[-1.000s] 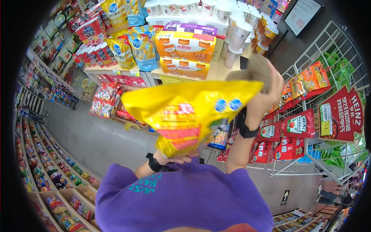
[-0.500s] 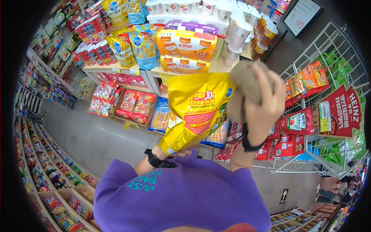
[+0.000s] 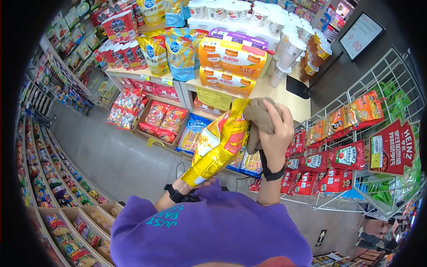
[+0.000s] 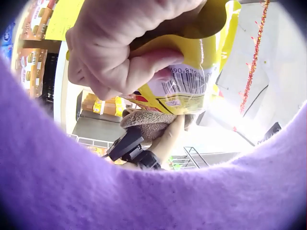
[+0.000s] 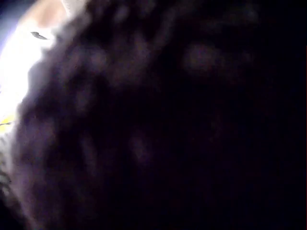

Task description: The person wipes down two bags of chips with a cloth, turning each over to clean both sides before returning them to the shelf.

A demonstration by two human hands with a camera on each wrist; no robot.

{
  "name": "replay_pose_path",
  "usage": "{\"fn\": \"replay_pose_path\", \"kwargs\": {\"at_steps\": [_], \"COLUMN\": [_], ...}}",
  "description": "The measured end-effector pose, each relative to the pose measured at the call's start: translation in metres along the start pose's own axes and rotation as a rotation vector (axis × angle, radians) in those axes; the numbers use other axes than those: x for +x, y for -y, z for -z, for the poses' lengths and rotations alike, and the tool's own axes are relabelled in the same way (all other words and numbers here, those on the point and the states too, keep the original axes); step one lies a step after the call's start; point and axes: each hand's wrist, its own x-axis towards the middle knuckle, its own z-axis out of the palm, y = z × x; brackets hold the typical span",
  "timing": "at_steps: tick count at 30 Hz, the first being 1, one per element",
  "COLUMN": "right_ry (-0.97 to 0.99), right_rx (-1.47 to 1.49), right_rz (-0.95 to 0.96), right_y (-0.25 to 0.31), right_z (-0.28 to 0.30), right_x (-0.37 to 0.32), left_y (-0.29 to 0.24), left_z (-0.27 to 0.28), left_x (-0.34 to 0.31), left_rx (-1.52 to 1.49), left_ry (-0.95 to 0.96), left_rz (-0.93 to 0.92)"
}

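Observation:
My left hand [image 4: 112,52] grips one end of a yellow snack bag [image 3: 217,144], its thumb and curled fingers closed on the film near the barcode. The bag is tilted in front of my chest, its printed back partly in sight. In my right hand [image 3: 276,135] is a bunched brown cloth [image 3: 259,116], held against the bag's upper right edge with the fingers bent over it. The left wrist view shows the cloth [image 4: 152,120] just below the bag. Dark, blurred material fills most of the right wrist view and hides the right fingers there.
Ahead stands a shelf display with upright yellow bags [image 3: 155,54], blue bags [image 3: 180,53], orange drink boxes [image 3: 227,82] and stacked cups [image 3: 291,50]. A wire rack [image 3: 378,58] with red sauce pouches [image 3: 347,155] is at the right. Snack shelves [image 3: 73,187] line the left.
The bag has turned to a narrower, steeper angle, and its top has moved lower. My right hand has come down and left with the cloth; my left hand keeps its hold.

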Motion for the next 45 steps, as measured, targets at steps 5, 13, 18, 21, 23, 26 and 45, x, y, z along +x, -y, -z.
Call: {"fn": "replay_pose_path", "kwargs": {"at_steps": [5,13,18,21,23,26,45], "right_ry": [0.051,0.003,0.108,0.198,0.272,0.577,0.558], "right_rx": [0.179,0.141,0.438,0.620,0.646,0.681,0.746], "right_rz": [-0.014,-0.133,-0.129,-0.240,-0.203,-0.111,0.347], "right_y": [0.055,0.072,0.162,0.209,0.231,0.247,0.330], "right_z": [0.000,-0.071,-0.136,-0.166,-0.175,-0.180,-0.214], "right_x": [-0.038,-0.016,-0.058,-0.108,-0.120,-0.119,-0.077], "left_y": [-0.016,-0.052,-0.080,-0.124,-0.119,-0.147,-0.168], "left_z": [0.002,0.045,0.057,0.040,0.064,0.064,0.043], "left_x": [0.003,-0.102,-0.149,-0.121,-0.179,-0.212,-0.263], "left_rx": [0.040,0.042,0.050,0.056,0.061,0.306,0.679], "left_ry": [-0.003,-0.098,-0.188,-0.242,-0.271,-0.301,-0.504], "left_rz": [-0.124,-0.347,-0.560,-0.681,-0.756,-0.888,-1.568]}}
